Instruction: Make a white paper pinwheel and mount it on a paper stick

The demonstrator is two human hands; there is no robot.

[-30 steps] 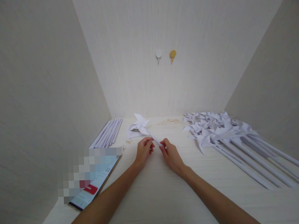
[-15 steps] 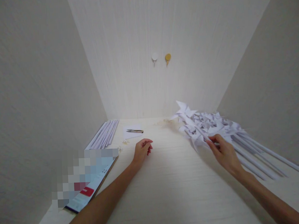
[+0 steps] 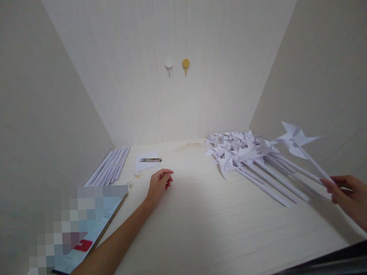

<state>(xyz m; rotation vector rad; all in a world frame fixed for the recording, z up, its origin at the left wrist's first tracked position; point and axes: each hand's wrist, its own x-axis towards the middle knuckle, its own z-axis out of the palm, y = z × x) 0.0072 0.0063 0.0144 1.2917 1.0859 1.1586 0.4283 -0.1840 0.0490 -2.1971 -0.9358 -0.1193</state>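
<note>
My right hand [image 3: 353, 199] is at the far right, its fingers closed round the paper stick of a white pinwheel [image 3: 296, 140]. The pinwheel's folded blades point up and to the left, raised above the table. Left of it lies a pile of white paper pinwheels [image 3: 229, 149], their sticks slanting toward the lower right. My left hand [image 3: 161, 182] rests on the table near the middle with its fingers curled in, and nothing shows in them. Just beyond it, thread snips [image 3: 151, 160] lie on a white paper sheet [image 3: 142, 167].
Several rolled paper sticks [image 3: 108, 167] lie together at the back left. A partly blurred screen-like panel [image 3: 82, 255] is at the left front. Walls enclose the table [image 3: 190, 234] on three sides, with two hooks on the back wall, one being yellow [image 3: 185, 64].
My right hand has moved right, carrying the pinwheel from above the pile to its right side. The view has shifted right. My left hand keeps its place on the table.
</note>
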